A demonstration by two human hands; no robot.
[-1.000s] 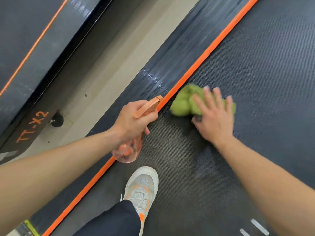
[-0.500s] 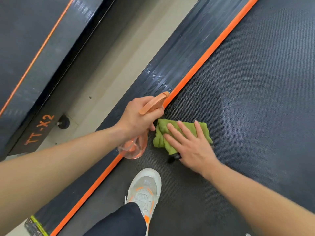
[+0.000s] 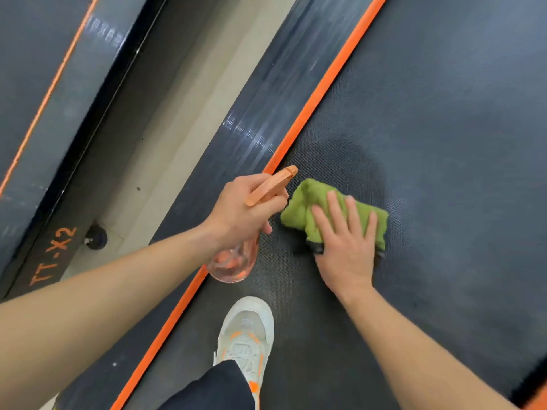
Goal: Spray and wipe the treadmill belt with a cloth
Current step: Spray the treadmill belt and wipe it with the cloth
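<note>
Since the earlier frame, right hand [image 3: 346, 247], fingers spread, pushed cloth [image 3: 305, 208] farther along belt [image 3: 444, 143]; left hand [image 3: 239, 211] grips spray bottle [image 3: 233, 261].

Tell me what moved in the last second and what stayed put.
The right hand, flat on the green cloth, dragged it back toward the shoe, then pushed it slightly forward again, ending beside the spray bottle. A dark damp patch shows on the belt ahead of the cloth. Nothing was picked up or released. The left hand kept gripping the bottle by the orange stripe.
</note>
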